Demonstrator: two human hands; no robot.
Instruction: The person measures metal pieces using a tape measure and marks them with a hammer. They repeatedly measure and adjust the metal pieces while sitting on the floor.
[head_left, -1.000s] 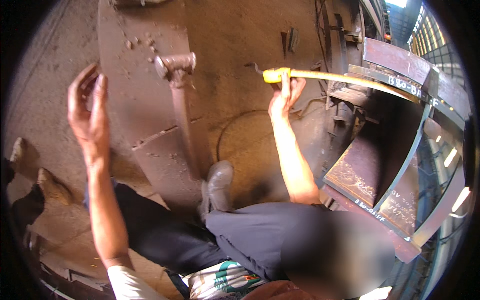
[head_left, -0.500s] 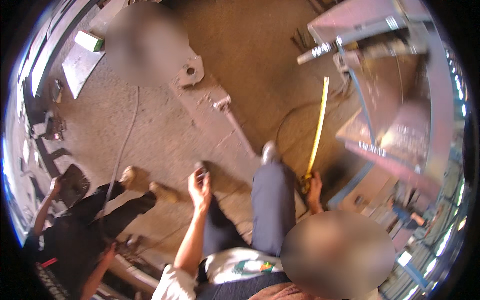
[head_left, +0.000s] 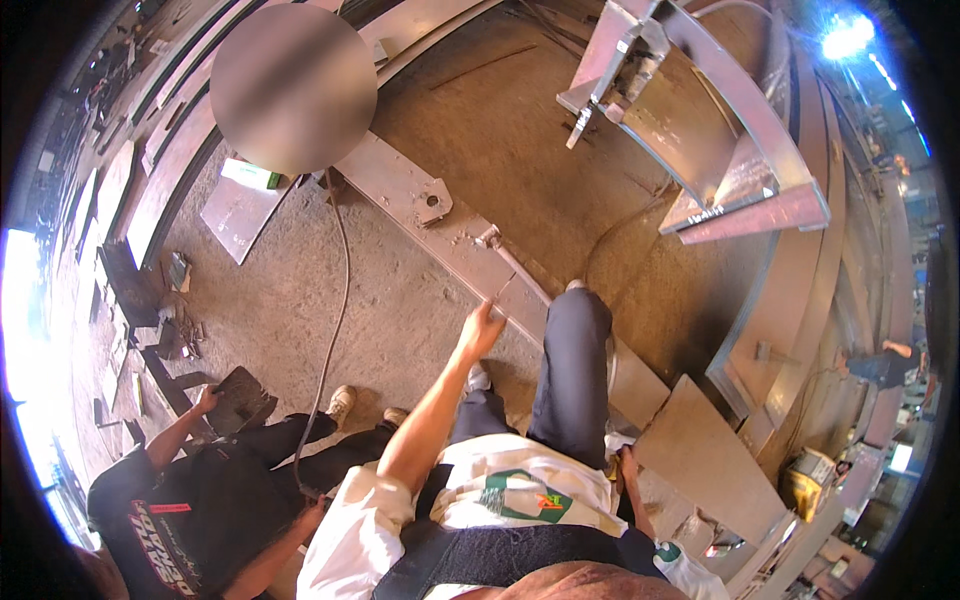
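Observation:
My left hand [head_left: 482,332] reaches forward over the long steel beam [head_left: 400,190]. Its fingers are pinched together at the beam's near edge; a thin dark line shows at the tips, and I cannot make out what they hold. Low beside my hip, my right hand [head_left: 628,468] is partly hidden by my shirt. It is closed on a tape measure [head_left: 612,464], of which only a bit of yellow shows. A long-handled tool like a hammer [head_left: 525,275] lies on the beam, beyond my left hand. Farther up sits a plate with a round hole [head_left: 432,203].
At my left a person in a dark shirt [head_left: 200,510] holds a dark, flat shield-like thing [head_left: 240,402]. A hose [head_left: 345,270] crosses the floor there. A welded steel frame [head_left: 745,205] stands at far right. Near my right hand lies a flat plate [head_left: 710,455].
My left hand has moved forward and right to the beam. My right hand has drawn back to my hip, and the long yellow tape blade no longer shows. The view has shifted.

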